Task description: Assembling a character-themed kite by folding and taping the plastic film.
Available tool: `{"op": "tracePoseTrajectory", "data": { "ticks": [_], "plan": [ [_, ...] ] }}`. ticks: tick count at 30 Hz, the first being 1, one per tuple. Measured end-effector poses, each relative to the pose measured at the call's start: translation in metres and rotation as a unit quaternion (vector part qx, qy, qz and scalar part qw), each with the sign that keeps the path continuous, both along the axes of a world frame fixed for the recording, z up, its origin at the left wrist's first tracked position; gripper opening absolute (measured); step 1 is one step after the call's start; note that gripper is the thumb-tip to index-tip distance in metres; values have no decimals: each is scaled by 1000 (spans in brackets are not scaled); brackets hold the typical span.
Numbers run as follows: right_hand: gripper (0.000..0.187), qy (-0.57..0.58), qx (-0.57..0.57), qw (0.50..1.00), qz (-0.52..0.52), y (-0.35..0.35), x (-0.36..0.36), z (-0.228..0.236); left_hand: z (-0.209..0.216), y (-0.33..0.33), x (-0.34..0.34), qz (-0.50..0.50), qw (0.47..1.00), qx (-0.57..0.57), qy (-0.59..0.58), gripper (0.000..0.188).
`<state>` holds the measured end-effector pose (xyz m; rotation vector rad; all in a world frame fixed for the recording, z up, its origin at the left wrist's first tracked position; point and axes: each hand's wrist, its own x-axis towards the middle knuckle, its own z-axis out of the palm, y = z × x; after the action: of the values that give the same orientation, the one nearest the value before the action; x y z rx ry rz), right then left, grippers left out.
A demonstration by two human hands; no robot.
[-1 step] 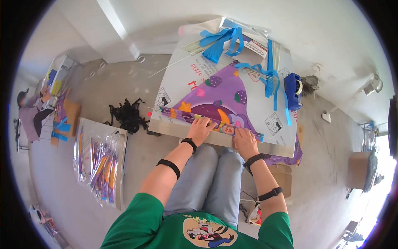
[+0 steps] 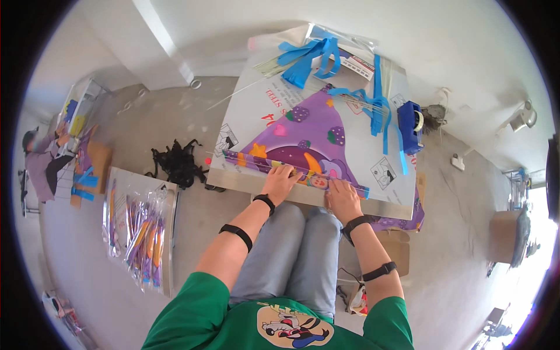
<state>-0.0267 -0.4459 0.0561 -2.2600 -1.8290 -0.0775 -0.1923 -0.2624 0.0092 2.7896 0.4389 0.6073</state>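
A triangular purple printed sheet (image 2: 291,134), which looks like a kite sail, lies with its point facing away from me. Along its near side runs a narrow rolled edge with thin pale rods beside it. My left hand (image 2: 281,182) grips the middle of this roll, fingers curled over the top. Farther right, my right hand (image 2: 343,197) holds the same roll near its blue-tipped end, also with bent fingers. Both thumbs are partly hidden. Beneath the sheet is a board covered with printed white paper (image 2: 233,173), resting at my knees.
Blue strips (image 2: 300,71) and thin rods lie on the board's far part, near a small box (image 2: 356,64). A blue tape dispenser (image 2: 410,128) stands at its right edge. Black straps (image 2: 178,163) and bagged purple-orange pieces (image 2: 140,239) are at left. Another person (image 2: 44,166) works far left.
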Motion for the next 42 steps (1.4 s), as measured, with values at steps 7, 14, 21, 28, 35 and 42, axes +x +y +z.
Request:
{"op": "tracePoseTrajectory", "data": {
  "ticks": [7,14,21,28,35,42],
  "plan": [
    [32,13,-9,1000,-23,4,-6,-3,-3,5,-1,-4,1000,-22,2,32],
    [29,14,5,999,-31,3,-12,-7,2,6,-4,8,1000,-18,2,29],
    [32,19,-21,998,-63,0,-10,-5,4,13,-11,2,1000,-21,-5,29],
    [26,70,-20,995,-73,6,-8,-10,-7,15,-23,23,999,-8,29,32],
    [19,243,160,912,-289,-29,120,-13,0,15,-24,1,1000,-4,22,35],
    [22,83,186,869,-450,-51,292,17,7,17,-24,5,1000,-2,22,37]
  ]
}}
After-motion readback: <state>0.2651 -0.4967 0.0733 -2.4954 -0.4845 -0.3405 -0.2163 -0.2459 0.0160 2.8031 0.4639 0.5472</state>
